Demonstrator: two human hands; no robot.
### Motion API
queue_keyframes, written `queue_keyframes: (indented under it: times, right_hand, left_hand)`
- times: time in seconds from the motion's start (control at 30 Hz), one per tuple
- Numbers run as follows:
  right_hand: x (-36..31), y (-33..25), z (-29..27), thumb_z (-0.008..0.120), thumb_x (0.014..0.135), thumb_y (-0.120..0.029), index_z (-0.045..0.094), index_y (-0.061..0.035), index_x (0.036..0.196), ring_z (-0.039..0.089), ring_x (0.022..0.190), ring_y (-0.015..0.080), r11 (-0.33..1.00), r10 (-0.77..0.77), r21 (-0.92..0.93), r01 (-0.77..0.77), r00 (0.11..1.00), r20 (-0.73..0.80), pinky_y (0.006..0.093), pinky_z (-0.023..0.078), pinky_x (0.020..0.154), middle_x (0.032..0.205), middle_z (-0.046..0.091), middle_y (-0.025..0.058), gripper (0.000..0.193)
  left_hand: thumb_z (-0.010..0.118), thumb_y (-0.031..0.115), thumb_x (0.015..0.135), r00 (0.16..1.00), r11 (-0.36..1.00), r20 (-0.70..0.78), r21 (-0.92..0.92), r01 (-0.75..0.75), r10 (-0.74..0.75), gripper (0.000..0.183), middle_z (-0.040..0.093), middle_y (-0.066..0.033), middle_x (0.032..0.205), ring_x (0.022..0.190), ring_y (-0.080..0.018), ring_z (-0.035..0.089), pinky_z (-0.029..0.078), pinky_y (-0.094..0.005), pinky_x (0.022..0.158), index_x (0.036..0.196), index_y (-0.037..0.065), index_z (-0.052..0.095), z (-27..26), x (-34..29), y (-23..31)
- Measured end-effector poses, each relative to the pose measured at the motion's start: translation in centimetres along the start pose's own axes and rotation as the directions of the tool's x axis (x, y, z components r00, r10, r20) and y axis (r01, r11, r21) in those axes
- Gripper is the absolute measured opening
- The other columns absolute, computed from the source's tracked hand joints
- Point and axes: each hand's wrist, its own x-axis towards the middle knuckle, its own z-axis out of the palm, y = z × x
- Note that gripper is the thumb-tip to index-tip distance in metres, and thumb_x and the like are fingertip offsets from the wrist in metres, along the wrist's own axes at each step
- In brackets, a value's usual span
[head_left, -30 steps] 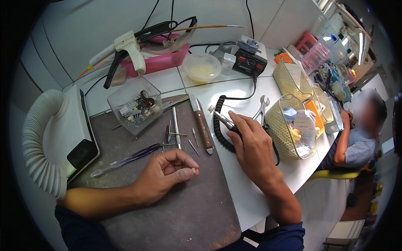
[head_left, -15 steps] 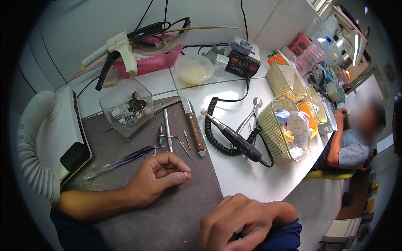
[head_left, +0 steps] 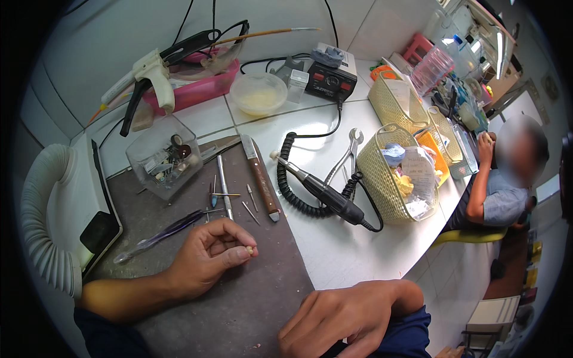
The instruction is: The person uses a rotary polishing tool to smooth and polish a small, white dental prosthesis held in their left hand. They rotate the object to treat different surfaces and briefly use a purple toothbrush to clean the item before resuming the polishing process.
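Note:
A small yellowish tooth-like piece (head_left: 249,250) is pinched between the thumb and fingertips of my left hand (head_left: 206,259), which is over the dark grey work mat (head_left: 239,316). My right hand (head_left: 340,319) shows its back at the lower edge, to the right of the mat. Its fingers bend downward and their tips are out of view, so whether it holds anything is hidden. Beyond my left hand lie a wooden-handled knife (head_left: 260,182), a metal rod-shaped tool (head_left: 225,188), several thin burs (head_left: 250,212) and a purple-handled tool (head_left: 161,235).
A handpiece (head_left: 325,194) with a coiled cord leads to a black control box (head_left: 331,80). Pliers (head_left: 356,140) lie beside yellow baskets (head_left: 382,185). A clear tray (head_left: 167,164), a round tub (head_left: 258,95) and a white suction hose (head_left: 45,209) surround the mat. Another person (head_left: 507,197) sits at right.
The view has shifted, so the bench things appear slightly left and higher. My left hand keeps its pinch on the piece. My right hand has turned to show more of its back.

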Motion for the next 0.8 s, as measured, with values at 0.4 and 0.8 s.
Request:
queue_keyframes:
  times: [0.4, 0.8]
  right_hand:
    - [-1.9, -2.3, -1.1, 0.044, 0.097, 0.0, 0.057, 0.0025, 0.114, 0.066, 0.074, 0.018, 0.968, 0.098, -0.13, -0.215, 0.8, -0.592, 0.026, 0.052, 0.066, 0.091, 0.064, 0.014, 0.021]
    - [-2.8, 1.5, -7.1, 0.063, 0.084, -0.012, 0.058, -0.0016, 0.112, 0.059, 0.087, 0.0262, -0.381, -0.12, -0.592, -0.71, 0.673, -0.73, 0.0379, 0.046, 0.081, 0.092, 0.06, 0.0112, 0.03]
  left_hand:
    - [0.063, 0.003, 0.089, 1.0, 1.0, -0.012, -0.021, 0.003, -0.003, 0.015, 0.062, -0.0067, 0.098, 0.094, -0.0105, 0.06, 0.048, -0.0235, 0.086, 0.102, 0.0, 0.057, -0.3, -0.3, -0.2]
    - [0.063, 0.006, 0.09, 1.0, 0.999, 0.008, 0.045, 0.018, -0.018, 0.016, 0.062, -0.0065, 0.102, 0.096, -0.0097, 0.06, 0.048, -0.0237, 0.087, 0.104, 0.0, 0.058, -0.3, -0.2, 0.1]
